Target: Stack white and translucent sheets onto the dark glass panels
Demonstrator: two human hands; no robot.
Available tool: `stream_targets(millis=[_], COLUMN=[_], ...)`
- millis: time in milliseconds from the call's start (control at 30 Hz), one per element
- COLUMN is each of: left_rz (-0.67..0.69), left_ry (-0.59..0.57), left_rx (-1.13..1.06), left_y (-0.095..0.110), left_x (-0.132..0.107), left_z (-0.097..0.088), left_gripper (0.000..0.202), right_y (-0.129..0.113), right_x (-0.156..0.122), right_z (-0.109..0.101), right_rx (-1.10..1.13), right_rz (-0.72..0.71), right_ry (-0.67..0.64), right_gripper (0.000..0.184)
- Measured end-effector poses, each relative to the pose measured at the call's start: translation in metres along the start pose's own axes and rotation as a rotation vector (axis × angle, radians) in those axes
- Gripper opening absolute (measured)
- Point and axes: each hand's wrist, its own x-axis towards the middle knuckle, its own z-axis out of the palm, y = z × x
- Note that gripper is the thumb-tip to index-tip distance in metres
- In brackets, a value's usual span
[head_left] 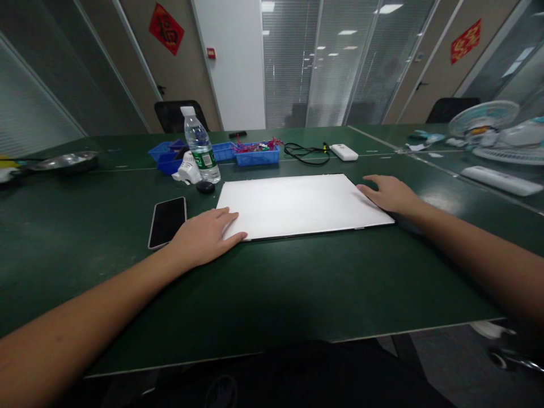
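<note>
A flat white rectangular panel (297,207) with a thin dark edge lies on the green table (272,283) in front of me. My left hand (208,235) rests over its near left corner, fingers apart on the white surface. At the panel's right edge is my right hand (389,194), with its thumb and fingers spread and the fingertips touching the side. Neither hand is wrapped round anything. Just left of my left hand lies a phone (168,222) with a dark screen.
Behind the panel's left end stand a water bottle (202,147) and a black mouse (205,187). Farther back are blue trays (257,157), one with red wires, a black cable (308,156) and a white box-shaped device (344,152). A fan (484,119) lies at the right.
</note>
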Motion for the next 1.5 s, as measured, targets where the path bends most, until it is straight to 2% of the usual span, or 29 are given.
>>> stream_targets(millis=[100, 267, 367, 500, 600, 833, 1067, 1200, 1267, 1400, 1500], left_rz=[-0.001, 0.007, 0.005, 0.005, 0.014, 0.003, -0.013, -0.009, 0.002, 0.013, 0.025], left_ry=[0.004, 0.011, 0.018, 0.013, 0.011, 0.002, -0.005, -0.008, -0.005, 0.001, 0.023], left_rx=[-0.009, -0.015, -0.027, -0.047, -0.059, -0.060, -0.044, -0.059, -0.079, -0.122, -0.134], left_y=[0.001, 0.000, -0.001, -0.002, -0.003, -0.002, -0.001, -0.002, -0.003, -0.005, -0.006], left_x=[0.000, 0.000, 0.000, 0.000, 0.000, 0.000, -0.001, -0.002, -0.002, -0.003, -0.003], left_z=[-0.001, -0.001, -0.001, 0.000, 0.003, 0.002, -0.002, -0.003, -0.004, -0.006, -0.005], left_gripper=[0.081, 0.080, 0.081, 0.082, 0.085, 0.087, 0.085, 0.084, 0.083, 0.083, 0.083], right_y=[0.009, 0.003, -0.005, -0.014, -0.016, -0.014, -0.020, -0.024, -0.025, -0.029, -0.036], right_x=[0.005, 0.004, 0.000, -0.001, 0.000, -0.004, -0.015, -0.019, -0.022, -0.027, -0.032], right_z=[0.005, 0.007, 0.008, 0.010, 0.009, -0.011, -0.019, -0.023, -0.027, -0.036, -0.039], right_rx=[0.027, 0.130, 0.342, 0.728, 0.880, 1.212, 1.503, 1.584, 1.570, 1.394, 1.370], right_rz=[0.119, 0.029, -0.020, 0.100, 0.158, 0.216, 0.226, 0.204, 0.163, 0.148, 0.175], right_ry=[-0.050, -0.063, -0.060, -0.031, -0.022, -0.099, -0.126, -0.068, -0.047, 0.003, -0.013], right_gripper=[0.084, 0.072, 0.059, 0.044, 0.033, 0.030, 0.046, 0.056, 0.072, 0.106, 0.111])
